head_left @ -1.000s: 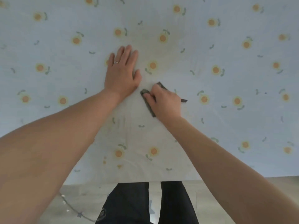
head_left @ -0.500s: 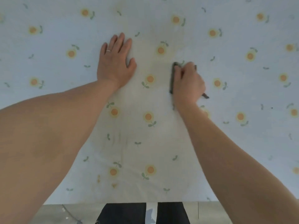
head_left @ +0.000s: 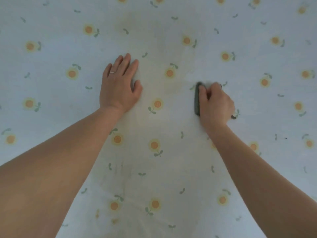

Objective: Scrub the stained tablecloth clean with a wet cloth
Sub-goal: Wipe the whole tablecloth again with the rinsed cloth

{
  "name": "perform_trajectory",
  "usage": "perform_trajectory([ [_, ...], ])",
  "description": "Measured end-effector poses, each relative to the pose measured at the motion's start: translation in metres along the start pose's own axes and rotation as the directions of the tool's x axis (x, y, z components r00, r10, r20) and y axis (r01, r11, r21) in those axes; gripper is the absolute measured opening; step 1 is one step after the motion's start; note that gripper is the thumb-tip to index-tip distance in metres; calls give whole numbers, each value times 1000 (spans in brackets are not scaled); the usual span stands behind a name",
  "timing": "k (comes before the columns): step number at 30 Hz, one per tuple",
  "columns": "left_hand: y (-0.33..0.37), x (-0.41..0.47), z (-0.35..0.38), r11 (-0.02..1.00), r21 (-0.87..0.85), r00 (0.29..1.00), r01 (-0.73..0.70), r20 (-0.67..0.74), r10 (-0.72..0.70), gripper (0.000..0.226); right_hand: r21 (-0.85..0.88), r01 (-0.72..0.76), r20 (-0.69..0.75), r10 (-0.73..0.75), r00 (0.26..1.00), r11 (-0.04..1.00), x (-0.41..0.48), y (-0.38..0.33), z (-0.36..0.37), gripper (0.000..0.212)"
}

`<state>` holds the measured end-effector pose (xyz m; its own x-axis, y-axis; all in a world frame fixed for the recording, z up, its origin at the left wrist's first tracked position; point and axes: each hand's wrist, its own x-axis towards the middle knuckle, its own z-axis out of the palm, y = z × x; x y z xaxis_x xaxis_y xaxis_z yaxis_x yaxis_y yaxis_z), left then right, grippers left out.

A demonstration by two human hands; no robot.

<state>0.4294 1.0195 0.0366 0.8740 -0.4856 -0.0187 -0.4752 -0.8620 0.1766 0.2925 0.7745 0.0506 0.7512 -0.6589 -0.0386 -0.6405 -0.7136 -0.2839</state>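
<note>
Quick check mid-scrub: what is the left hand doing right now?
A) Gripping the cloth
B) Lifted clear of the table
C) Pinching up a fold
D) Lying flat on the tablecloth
D: the left hand lies flat on the tablecloth with its fingers straight, while the right hand grips the cloth.

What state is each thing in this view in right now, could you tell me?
tablecloth: spread flat.
stain: yellowish, visible between the hands.
left hand: flat, fingers straight, pressing the tablecloth.
right hand: fingers curled round the dark cloth, holding it down.
dark cloth: bunched under the right hand; wetness not visible.
ring: worn on the left hand.
</note>
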Motion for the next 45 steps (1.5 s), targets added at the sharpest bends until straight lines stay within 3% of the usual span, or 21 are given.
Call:
perform_trajectory([
  [3, -1, 1, 1, 1000, -5, 1000, 4, -16, -4, 64, 83, 11, -12, -10, 1000, 996, 24, -64, 20, 35],
  [6, 0, 1, 1, 1000, -13, 1000, 4, -18, -4, 64, 126, 274, 70, -284, 956, 953, -17, -107, 38, 30],
  [8, 1, 1, -1, 1000, -25, 1000, 8, -12, -8, 65, 164, 430, 57, -444, 894, 888, -56, -104, 40, 31],
  [11, 0, 0, -2, 999, -32, 1000, 4, -22, -4, 64, 168, 517, 64, -532, 844, 840, -87, -53, 30, 37],
  [13, 1, 0, -2, 1000, -28, 1000, 1, -20, -2, 64, 103, 487, 92, -496, 863, 867, -83, -12, 15, 39],
  [16, 1, 1, -2, 999, -33, 1000, 8, -20, -9, 64, 4, 293, 107, -292, 950, 956, -40, 17, -4, 40],
  [19, -1, 2, -1, 999, -33, 1000, 7, -19, -7, 62, -11, -13, 13, 13, 1000, 1000, 25, -9, -2, 43],
  [21, -2, 1, 0, 999, -40, 1000, 9, -29, -10, 62, 45, -106, -17, 106, 994, 993, 58, -43, 13, 38],
  [23, -2, 0, 1, 999, -46, 999, 3, -40, -5, 62, 76, -26, 9, 25, 1000, 997, 66, -84, 29, 32],
  [26, -1, 0, 0, 999, -51, 999, -3, -42, 1, 61, 104, 226, 141, -239, 961, 969, 36, -118, 35, 30],
  [30, -2, 1, 1, 999, -41, 999, -12, -49, 10, 58, 140, 485, 87, -499, 862, 863, -28, -67, 25, 35],
  [33, -1, 1, 1, 999, -51, 999, -14, -46, 11, 58, 64, 412, 79, -416, 906, 909, -27, 0, 7, 40],
  [36, -2, 0, 1, 999, -43, 998, -21, -57, 19, 56, -10, 128, 54, -127, 990, 992, 16, 36, -14, 40],
  [40, -3, 2, 4, 998, -60, 996, -24, -83, 19, 54, -11, -213, -103, 211, 972, 977, 83, 3, -7, 34],
  [42, -3, 1, 5, 997, -66, 995, -26, -93, 20, 53, 40, -173, -72, 175, 982, 984, 94, -36, 8, 31],
  [45, -2, 1, 5, 998, -62, 996, -15, -94, 9, 54, 93, 127, 98, -136, 986, 988, 60, -92, 23, 28],
])
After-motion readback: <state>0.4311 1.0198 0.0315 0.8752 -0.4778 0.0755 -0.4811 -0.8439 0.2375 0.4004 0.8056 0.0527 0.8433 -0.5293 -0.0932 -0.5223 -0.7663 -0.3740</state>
